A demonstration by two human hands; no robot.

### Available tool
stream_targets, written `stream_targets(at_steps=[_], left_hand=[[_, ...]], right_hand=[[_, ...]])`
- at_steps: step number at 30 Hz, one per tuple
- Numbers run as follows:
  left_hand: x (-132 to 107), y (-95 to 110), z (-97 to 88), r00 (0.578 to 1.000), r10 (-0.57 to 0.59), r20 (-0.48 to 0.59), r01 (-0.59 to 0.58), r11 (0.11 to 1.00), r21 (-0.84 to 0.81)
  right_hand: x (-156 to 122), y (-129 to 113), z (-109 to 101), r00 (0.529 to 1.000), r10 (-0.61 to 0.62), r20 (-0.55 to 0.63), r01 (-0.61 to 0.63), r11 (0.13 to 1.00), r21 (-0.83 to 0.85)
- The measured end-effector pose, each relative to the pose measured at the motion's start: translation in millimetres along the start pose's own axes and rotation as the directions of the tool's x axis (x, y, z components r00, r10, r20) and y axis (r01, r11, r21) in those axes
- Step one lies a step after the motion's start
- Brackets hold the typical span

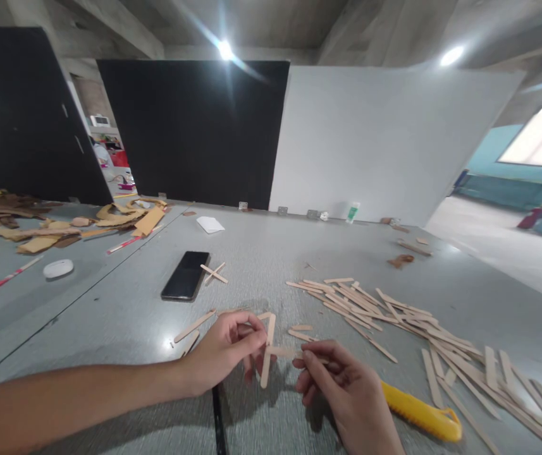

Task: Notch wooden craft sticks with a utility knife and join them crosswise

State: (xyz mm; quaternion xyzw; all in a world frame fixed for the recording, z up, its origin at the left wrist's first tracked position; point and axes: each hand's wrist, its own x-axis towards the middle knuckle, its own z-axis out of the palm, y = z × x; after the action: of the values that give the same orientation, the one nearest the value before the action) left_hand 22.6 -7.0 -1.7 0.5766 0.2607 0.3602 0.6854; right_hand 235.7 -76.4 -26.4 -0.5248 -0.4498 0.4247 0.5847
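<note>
My left hand pinches a small frame of joined wooden craft sticks, held just above the grey table. My right hand grips a short stick piece that lies across the frame's upright stick. Both hands meet near the table's front edge. A yellow utility knife lies on the table right beside my right hand.
A heap of loose craft sticks spreads over the right side. A black phone and a crossed stick pair lie further back. Cardboard scraps, a white round object and a green-white tube sit beyond.
</note>
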Motion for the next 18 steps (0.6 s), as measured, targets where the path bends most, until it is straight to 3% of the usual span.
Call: stream_targets(at_steps=[12,18], left_hand=[[2.6,-2.9,-4.4,1.000,-0.007,0.020,0.008,0.997,-0.074],[1.8,-4.6,-4.1,1.000,-0.012,-0.003,0.011,0.997,-0.081]], right_hand=[[-2.0,-25.6,4.4,1.000,0.018,-0.005,-0.018,1.000,-0.010],[-3.0,-27.2,3.5,0.999,0.032,0.006,-0.032,0.999,-0.013]])
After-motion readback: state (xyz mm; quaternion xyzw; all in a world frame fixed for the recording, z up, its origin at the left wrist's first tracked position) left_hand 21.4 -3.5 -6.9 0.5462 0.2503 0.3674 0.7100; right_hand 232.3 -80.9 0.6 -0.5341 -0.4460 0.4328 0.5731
